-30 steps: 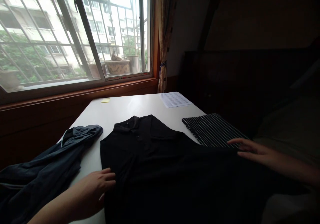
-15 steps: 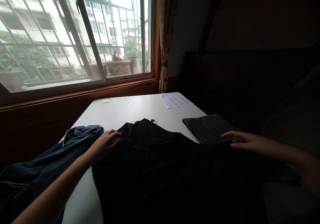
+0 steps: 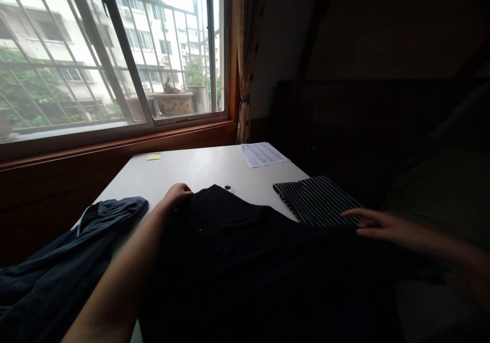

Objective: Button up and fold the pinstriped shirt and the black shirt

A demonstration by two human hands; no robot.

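A black shirt [image 3: 245,261] with a collar lies spread over the white table, its lower part lost in shadow. At its collar end, my left hand [image 3: 178,195] is closed, the fingertips pinching the dark cloth. My right hand [image 3: 373,223] is at the shirt's far right edge, index finger stretched out and the other fingers apart from it. That finger lies over the edge of a folded black cloth with white stripes [image 3: 316,197]. Whether the right fingertips press on the shirt is hard to tell in the dark.
A crumpled dark blue garment [image 3: 76,246] hangs over the left side of the white table [image 3: 184,164]. Toward the back are printed sheets [image 3: 264,154], a yellow sticky note [image 3: 153,156] and a small round table fitting [image 3: 228,189]. Beyond stand a barred window and a curtain [image 3: 245,67].
My left hand has moved to the collar and closed on it, lifting or folding the cloth there. My right hand stays near the shirt's right edge. The view has shifted slightly.
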